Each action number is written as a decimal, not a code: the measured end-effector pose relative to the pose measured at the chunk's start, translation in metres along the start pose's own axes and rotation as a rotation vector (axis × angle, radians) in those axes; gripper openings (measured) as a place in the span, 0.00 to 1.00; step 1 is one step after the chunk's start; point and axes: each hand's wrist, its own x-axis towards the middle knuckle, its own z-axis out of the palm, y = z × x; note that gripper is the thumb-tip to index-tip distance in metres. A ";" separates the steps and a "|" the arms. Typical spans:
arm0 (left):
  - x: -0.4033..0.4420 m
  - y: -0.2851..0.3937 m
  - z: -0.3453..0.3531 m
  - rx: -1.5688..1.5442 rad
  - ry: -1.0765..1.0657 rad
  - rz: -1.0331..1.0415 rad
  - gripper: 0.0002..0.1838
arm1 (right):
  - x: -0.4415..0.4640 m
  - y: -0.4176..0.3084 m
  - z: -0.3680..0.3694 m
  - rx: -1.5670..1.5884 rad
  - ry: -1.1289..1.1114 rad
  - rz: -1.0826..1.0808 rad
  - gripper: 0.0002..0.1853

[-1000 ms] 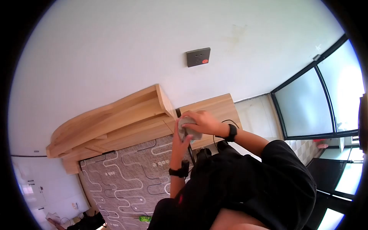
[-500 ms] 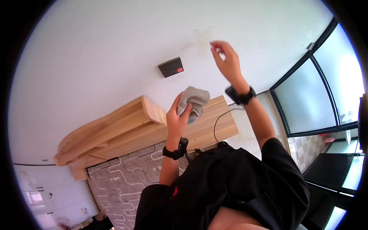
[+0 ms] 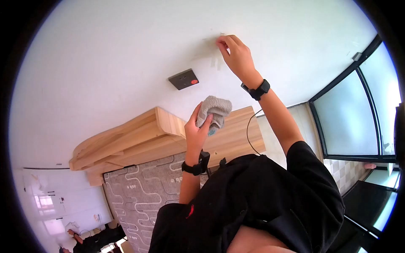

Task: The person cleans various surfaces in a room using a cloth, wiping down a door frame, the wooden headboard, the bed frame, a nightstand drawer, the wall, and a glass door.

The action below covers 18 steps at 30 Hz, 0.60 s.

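My left hand [image 3: 197, 128] is closed around a folded grey cloth [image 3: 217, 106], thumb on the near side, with a small greenish tag at the lower edge. It holds the cloth in front of the wooden furniture, below a dark wall socket plate [image 3: 184, 79] with a red round sticker. Higher up, my right hand [image 3: 236, 52] is at the white wall [image 3: 126, 55], its fingertips pinched together by faint greyish-beige marks [image 3: 216, 63]. Whether anything sits between those fingertips is too small to make out. Both wrists wear black bands with a dark device.
A light wooden headboard [image 3: 122, 139] and ledge run along the wall beside a grey patterned mattress [image 3: 143, 189]. A black cable [image 3: 248, 130] hangs over the ledge. Black-framed glass doors [image 3: 350, 114] stand at right. Another person [image 3: 99, 239] is by white cabinets [image 3: 63, 202] at lower left.
My right hand has moved left and up to the wall marks, its fingertips closer together. The left hand keeps the cloth nearly in place. The view has shifted slightly, bringing the other person further in.
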 end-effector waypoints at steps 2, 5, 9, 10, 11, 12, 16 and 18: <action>0.001 0.004 0.002 0.001 0.005 -0.010 0.27 | -0.002 0.000 0.001 0.061 0.019 0.023 0.05; 0.006 0.006 0.004 0.003 0.017 -0.022 0.27 | -0.002 0.002 0.005 0.058 0.052 0.033 0.07; 0.011 0.002 0.005 0.003 0.072 -0.029 0.26 | 0.003 0.007 0.006 0.019 0.077 0.000 0.07; 0.010 0.003 0.005 0.008 0.075 -0.035 0.26 | 0.003 0.007 0.005 -0.008 0.081 -0.038 0.07; 0.010 0.005 0.005 0.015 0.087 -0.031 0.26 | 0.004 0.008 0.006 -0.003 0.076 -0.032 0.07; 0.011 0.005 0.006 0.020 0.099 -0.023 0.27 | 0.006 0.008 0.006 -0.092 0.081 -0.097 0.06; 0.014 0.000 0.006 -0.024 0.107 -0.051 0.27 | 0.007 0.007 0.010 -0.248 0.106 -0.207 0.09; 0.019 -0.001 0.006 0.009 0.092 -0.070 0.27 | 0.007 0.012 0.012 -0.268 0.125 -0.236 0.09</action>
